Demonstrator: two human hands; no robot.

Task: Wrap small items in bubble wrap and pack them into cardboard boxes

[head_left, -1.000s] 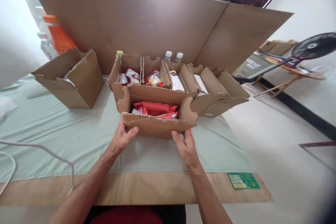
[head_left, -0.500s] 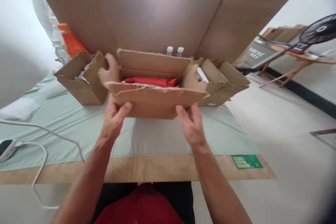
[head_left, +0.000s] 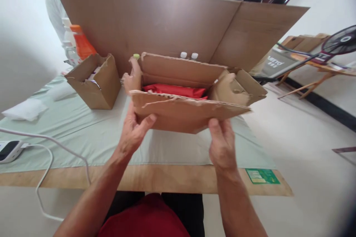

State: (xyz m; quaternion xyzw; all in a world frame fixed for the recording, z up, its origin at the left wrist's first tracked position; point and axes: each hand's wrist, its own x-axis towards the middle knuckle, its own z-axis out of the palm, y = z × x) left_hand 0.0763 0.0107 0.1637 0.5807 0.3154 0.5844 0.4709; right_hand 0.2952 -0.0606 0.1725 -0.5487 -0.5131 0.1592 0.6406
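Box [head_left: 183, 113] lifted higher, tilted; both hands grip it (red packets [head_left: 174, 90] inside)

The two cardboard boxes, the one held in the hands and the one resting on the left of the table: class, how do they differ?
The held box is lifted off the table by the left hand and right hand; the side box rests on the green cloth. The held box is wider and shows red packets; the side box's contents are hard to make out. Both are open-topped brown corrugated cardboard.
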